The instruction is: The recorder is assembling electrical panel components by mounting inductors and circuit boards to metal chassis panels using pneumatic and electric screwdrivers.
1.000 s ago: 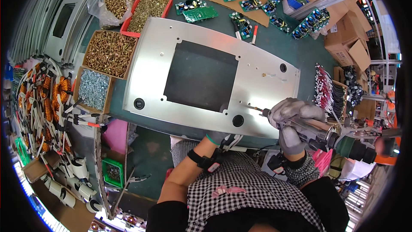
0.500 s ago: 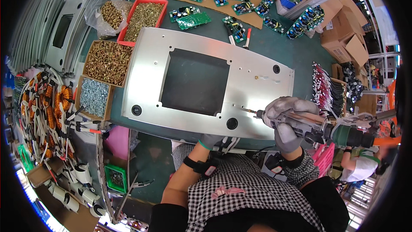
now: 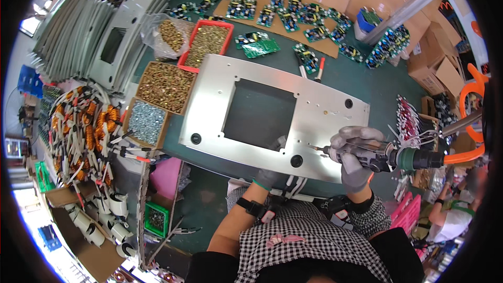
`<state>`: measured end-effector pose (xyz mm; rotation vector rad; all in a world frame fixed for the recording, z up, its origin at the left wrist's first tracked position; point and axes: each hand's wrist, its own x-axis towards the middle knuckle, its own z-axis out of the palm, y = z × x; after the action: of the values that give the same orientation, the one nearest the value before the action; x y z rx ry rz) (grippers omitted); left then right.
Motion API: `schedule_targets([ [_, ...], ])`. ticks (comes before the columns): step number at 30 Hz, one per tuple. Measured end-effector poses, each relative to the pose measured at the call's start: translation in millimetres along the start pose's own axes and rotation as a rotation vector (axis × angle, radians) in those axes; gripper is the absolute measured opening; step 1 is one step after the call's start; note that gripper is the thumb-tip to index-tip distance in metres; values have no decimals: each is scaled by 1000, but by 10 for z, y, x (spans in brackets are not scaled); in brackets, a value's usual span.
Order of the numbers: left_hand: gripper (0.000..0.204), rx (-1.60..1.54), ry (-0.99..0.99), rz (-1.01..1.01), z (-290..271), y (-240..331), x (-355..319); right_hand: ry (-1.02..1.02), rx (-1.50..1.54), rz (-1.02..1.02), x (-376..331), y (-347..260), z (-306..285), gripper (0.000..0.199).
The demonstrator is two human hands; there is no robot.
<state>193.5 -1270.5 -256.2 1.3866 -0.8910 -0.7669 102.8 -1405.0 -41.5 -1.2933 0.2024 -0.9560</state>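
Observation:
A large silver metal panel (image 3: 325,99) with a square cut-out lies flat on the green table. My right hand (image 3: 353,160), in a grey glove, grips a powered screwdriver (image 3: 387,158) held sideways, its bit tip touching the panel near its front right edge. My left hand (image 3: 268,178), also gloved, reaches under the panel's front edge and is partly hidden by it. A black watch band sits on my left wrist.
Boxes of brass screws (image 3: 165,86) and silver screws (image 3: 145,121) stand left of the panel, beside a red tray of screws (image 3: 207,42). Green circuit boards (image 3: 283,13) lie at the back. Copper coils with wires (image 3: 78,136) pile up at the left. Cardboard boxes (image 3: 443,68) stand at the right.
The view has shifted so the panel sits lower and more central. My right hand with the screwdriver stays at the panel's front right edge; my left hand stays under the front edge.

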Motion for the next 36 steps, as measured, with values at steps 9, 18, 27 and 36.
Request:
schedule_targets([
  [9,28,-244,578,-698,-1568,725,-1006,158,-50,62,-13,-97,133,50],
  [18,26,377,1294,-658,-3243,1199,-2824,160,-141,115,70,-93,77,42],
  [27,65,1623,798,-911,-4166,1198,-3076,148,-77,-11,248,-210,503,45],
  [36,83,1286,748,-1082,-4486,1333,-2967,154,-176,-41,52,-163,1094,53],
])
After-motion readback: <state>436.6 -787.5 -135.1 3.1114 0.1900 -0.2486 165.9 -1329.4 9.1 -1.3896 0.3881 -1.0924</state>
